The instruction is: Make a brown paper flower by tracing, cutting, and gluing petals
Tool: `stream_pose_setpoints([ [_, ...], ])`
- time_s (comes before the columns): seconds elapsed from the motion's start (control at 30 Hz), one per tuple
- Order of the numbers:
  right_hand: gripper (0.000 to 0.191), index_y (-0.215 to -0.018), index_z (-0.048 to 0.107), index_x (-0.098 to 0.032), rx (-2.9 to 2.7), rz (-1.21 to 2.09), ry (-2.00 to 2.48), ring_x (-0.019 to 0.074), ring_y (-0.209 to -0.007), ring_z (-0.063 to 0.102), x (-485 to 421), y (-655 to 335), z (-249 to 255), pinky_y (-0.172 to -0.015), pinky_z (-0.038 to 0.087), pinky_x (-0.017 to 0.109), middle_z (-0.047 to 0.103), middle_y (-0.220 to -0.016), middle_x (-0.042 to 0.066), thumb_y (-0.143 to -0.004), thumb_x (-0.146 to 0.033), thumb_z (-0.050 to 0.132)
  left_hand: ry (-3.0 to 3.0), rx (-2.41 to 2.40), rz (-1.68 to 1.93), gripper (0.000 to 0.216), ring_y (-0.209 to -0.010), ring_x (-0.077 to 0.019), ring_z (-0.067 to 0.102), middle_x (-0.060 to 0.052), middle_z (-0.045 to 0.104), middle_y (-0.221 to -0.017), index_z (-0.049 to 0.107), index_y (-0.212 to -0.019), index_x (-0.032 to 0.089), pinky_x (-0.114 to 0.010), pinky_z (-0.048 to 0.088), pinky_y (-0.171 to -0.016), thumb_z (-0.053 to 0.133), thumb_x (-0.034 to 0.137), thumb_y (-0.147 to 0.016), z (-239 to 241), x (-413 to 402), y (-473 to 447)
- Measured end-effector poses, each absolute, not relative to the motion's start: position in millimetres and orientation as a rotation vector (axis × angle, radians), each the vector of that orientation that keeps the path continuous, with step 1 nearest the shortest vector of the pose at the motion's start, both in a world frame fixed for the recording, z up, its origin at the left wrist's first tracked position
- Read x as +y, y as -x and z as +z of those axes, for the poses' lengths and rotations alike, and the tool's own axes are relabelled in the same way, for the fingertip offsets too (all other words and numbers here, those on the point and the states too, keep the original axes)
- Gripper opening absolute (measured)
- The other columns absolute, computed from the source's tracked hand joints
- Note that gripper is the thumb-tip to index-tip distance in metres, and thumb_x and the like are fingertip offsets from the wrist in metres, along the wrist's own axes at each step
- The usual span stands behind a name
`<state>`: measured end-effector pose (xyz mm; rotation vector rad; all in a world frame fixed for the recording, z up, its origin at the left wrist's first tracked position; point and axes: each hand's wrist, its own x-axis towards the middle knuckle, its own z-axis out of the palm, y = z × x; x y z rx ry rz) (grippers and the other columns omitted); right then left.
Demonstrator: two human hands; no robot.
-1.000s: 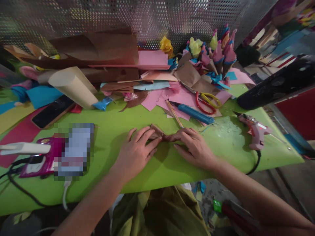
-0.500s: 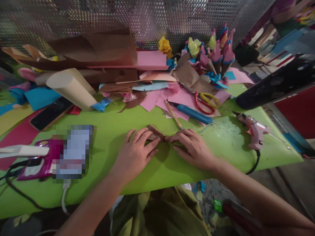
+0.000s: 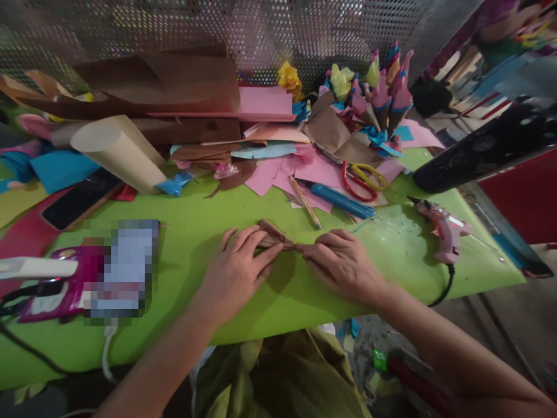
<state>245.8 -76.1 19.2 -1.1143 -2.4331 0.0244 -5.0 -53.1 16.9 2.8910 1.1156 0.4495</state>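
Observation:
A small piece of brown paper (image 3: 275, 237) lies folded on the green table (image 3: 191, 232) between my two hands. My left hand (image 3: 237, 270) rests flat on its left part, fingers stretched out and pressing it down. My right hand (image 3: 342, 264) curls over its right end, the fingers pinched on the paper's tip. Most of the paper is hidden under both hands.
Behind the hands lie a pencil (image 3: 305, 201), a blue cutter (image 3: 342, 200), red-and-yellow scissors (image 3: 363, 177) and pink paper scraps (image 3: 278, 174). A pink glue gun (image 3: 441, 232) is at the right. A cream paper roll (image 3: 115, 151), two phones and paper cones (image 3: 383, 96) stand around.
The hands have slid slightly apart along the brown paper, so more of its folded middle shows. The view has shifted a little.

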Motion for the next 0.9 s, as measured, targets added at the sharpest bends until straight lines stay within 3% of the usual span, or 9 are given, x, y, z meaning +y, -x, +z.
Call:
stream_pose_setpoints([
  [0.1, 0.015, -0.106, 0.062, -0.02, -2.457, -0.018, 1.078, 0.0191, -0.072, 0.064, -77.7, -245.5, 19.1, -0.072, 0.046, 0.035, 0.07, -0.076, 0.004, -0.097, -0.016, 0.051, -2.882, 1.124, 0.442, 0.036, -0.125, -0.0294, 0.054, -0.01, 0.065, -0.127, 0.066, -0.131, 0.029, -0.05, 0.042, -0.105, 0.058, 0.025, -0.096, 16.7, -53.6, 5.7],
  [0.3, 0.016, -0.103, 0.06, -0.024, -2.262, 0.212, 1.133, 0.0194, -0.081, 0.068, -77.0, -250.7, 26.5, -0.074, 0.05, 0.034, 0.075, -0.087, 0.003, -0.095, -0.014, 0.051, -2.86, 1.115, 0.434, 0.036, -0.124, -0.0307, 0.055, -0.011, 0.065, -0.129, 0.065, -0.131, 0.028, -0.053, 0.043, -0.104, 0.056, 0.027, -0.097, 17.8, -52.8, 6.0],
  [0.63, 0.009, -0.097, 0.061, -0.02, -2.368, 0.157, 1.113, 0.0187, -0.07, 0.065, -76.1, -246.7, 21.7, -0.069, 0.046, 0.034, 0.072, -0.078, 0.004, -0.094, -0.017, 0.054, -2.813, 1.104, 0.49, 0.035, -0.123, -0.0289, 0.058, -0.009, 0.069, -0.129, 0.065, -0.132, 0.025, -0.051, 0.043, -0.105, 0.054, 0.027, -0.098, 21.9, -52.8, 5.7],
  [0.9, 0.018, -0.111, 0.06, -0.022, -2.395, 0.199, 1.119, 0.022, -0.082, 0.066, -76.1, -243.1, 19.7, -0.074, 0.048, 0.037, 0.074, -0.088, 0.006, -0.096, -0.021, 0.05, -2.774, 1.125, 0.563, 0.032, -0.122, -0.0288, 0.06, -0.009, 0.072, -0.126, 0.068, -0.126, 0.021, -0.05, 0.044, -0.104, 0.054, 0.027, -0.098, 24.1, -52.9, 6.6],
])
